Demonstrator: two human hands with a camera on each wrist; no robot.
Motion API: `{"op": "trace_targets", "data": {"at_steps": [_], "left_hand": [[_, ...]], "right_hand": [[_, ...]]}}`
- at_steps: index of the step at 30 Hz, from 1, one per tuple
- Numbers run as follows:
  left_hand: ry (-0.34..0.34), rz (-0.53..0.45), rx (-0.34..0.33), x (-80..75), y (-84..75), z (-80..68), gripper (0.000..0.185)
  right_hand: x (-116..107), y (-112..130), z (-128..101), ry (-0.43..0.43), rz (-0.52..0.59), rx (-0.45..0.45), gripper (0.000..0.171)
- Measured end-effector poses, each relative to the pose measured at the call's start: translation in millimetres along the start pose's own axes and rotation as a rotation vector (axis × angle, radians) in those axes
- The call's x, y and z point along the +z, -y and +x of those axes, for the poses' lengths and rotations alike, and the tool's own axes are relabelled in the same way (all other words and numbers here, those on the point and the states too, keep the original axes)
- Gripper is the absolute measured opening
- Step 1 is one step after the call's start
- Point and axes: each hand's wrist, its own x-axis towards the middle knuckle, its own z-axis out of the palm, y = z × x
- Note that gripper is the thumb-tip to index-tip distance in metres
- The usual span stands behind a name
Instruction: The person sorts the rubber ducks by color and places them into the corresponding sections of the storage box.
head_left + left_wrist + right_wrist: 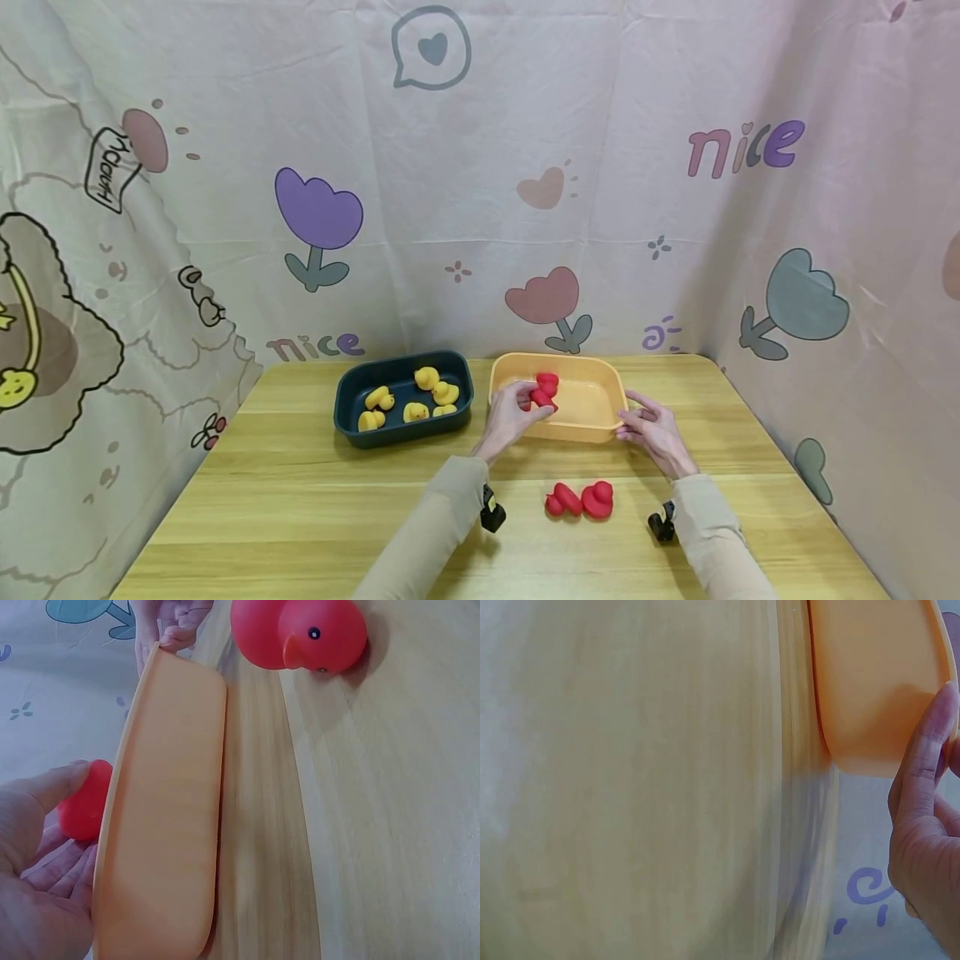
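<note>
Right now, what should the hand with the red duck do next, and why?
Probably let go. The left hand holds a red duck just over the orange tub, while the right hand steadies its rim. Two more red ducks wait on the table.

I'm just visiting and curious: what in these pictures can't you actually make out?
- Red duck in the left hand: the left wrist view shows only a sliver, hidden behind the orange tub wall.
- Right hand: cut off by the right wrist view's edge, so its grip on the tub is unclear.
- Yellow ducks in the dark tub: too small for details.
</note>
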Motion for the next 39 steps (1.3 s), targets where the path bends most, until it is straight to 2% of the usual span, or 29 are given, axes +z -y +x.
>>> {"op": "trace_targets", "data": {"at_steps": [6, 17, 33, 39], "left_hand": [[0.015, 0.010, 0.007, -0.5, -1.1, -1.3, 0.052], [0.008, 0.008, 0.058, -1.4, -1.4, -5.1, 0.044], [0.046, -0.084, 0.091, -12.1, -2.3, -22.8, 0.041], [0.063, -0.086, 0.090, -15.9, -1.4, -30.1, 0.043]], "right_hand": [[0.0, 1.2, -0.4, -0.004, 0.000, 0.003, 0.071], [-0.2, 0.7, 0.3, -0.008, -0.005, 0.004, 0.071], [-1.0, 0.2, 2.3, -0.004, -0.012, 0.007, 0.070], [-1.5, -0.4, 3.2, -0.003, -0.008, 0.008, 0.071]]}}
